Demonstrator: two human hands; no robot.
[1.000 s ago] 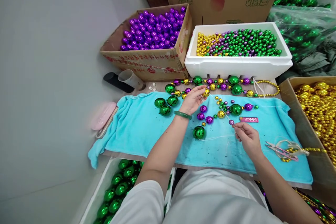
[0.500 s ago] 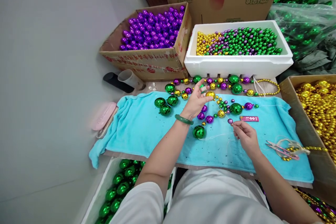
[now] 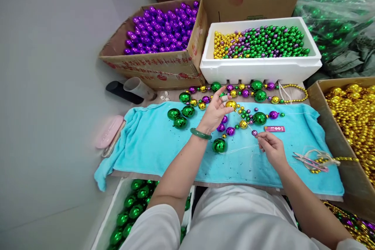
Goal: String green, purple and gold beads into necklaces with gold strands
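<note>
My left hand point(image 3: 213, 113), with a green bangle at the wrist, pinches a large gold bead point(image 3: 231, 104) between thumb and finger. A thin straight line, needle or taut thread, runs from that bead down to a small purple bead point(image 3: 254, 133). The fingertips of my right hand point(image 3: 273, 147) are closed at this purple bead. Around and below the hands lies a strand with a big green bead point(image 3: 259, 118), purple beads point(image 3: 230, 131) and another green bead point(image 3: 219, 145). Loose small beads point(image 3: 243, 115) rest close by on the turquoise towel point(image 3: 181, 156).
A carton of purple beads point(image 3: 152, 64) and a white foam box point(image 3: 260, 70) of small beads stand behind. Finished-looking strands point(image 3: 245, 93) lie before them. Three green balls point(image 3: 180, 122) sit left. Scissors point(image 3: 310, 161) and a pink packet point(image 3: 274, 129) lie right, beside a carton point(image 3: 331, 133) of gold beads.
The whole view has shifted slightly, so things appear a little farther left. Both hands keep the same hold on the gold and purple beads.
</note>
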